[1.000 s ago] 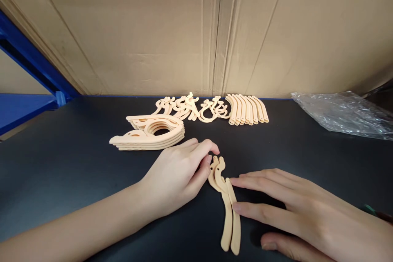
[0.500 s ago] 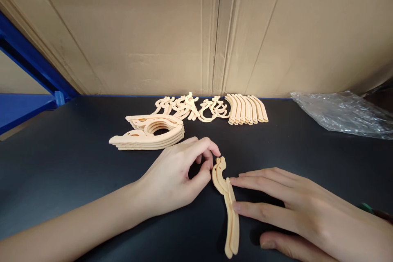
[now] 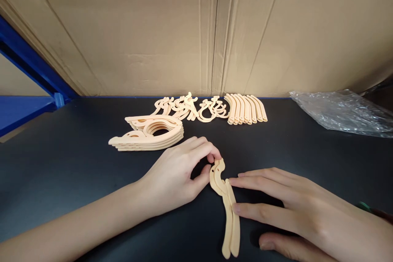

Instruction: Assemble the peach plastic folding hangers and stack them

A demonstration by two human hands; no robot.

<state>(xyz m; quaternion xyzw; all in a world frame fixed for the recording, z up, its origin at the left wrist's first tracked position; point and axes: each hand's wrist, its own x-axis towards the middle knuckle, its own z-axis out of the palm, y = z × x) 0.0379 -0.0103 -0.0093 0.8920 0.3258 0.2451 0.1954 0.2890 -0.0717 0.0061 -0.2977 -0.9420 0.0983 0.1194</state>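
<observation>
**2 beige pieces between the hands, well in front of the back edge of the surface**

The 2 beige pieces (image 3: 227, 221) lie on the dark surface (image 3: 76, 163), side by side and partly overlapping, with their curved heads pointing to the back edge and their long ends to the person. The left hand (image 3: 179, 172) is partly closed: its bent fingers and thumb are at the curved heads, and the index fingertip touches the top. I cannot tell if it is really pinching them. The right hand (image 3: 294, 200) is open, with 2 fingertips touching the right edge of the right piece, and the thumb is well apart from it.

Behind the left hand there is a stack of folded pieces (image 3: 147, 141), near to the knuckles, so the room on this side is narrow. Along the back edge are a pile of hooked pieces (image 3: 192, 106) and, just to its right, a row of curved pieces (image 3: 245, 108). A wide strip of surface separates this row from the right hand. A clear plastic bag (image 3: 344, 112) lies at the back right corner. The cardboard wall (image 3: 138, 41) rises behind the back edge, and the blue frame (image 3: 27, 51) stands at the back left corner.
</observation>
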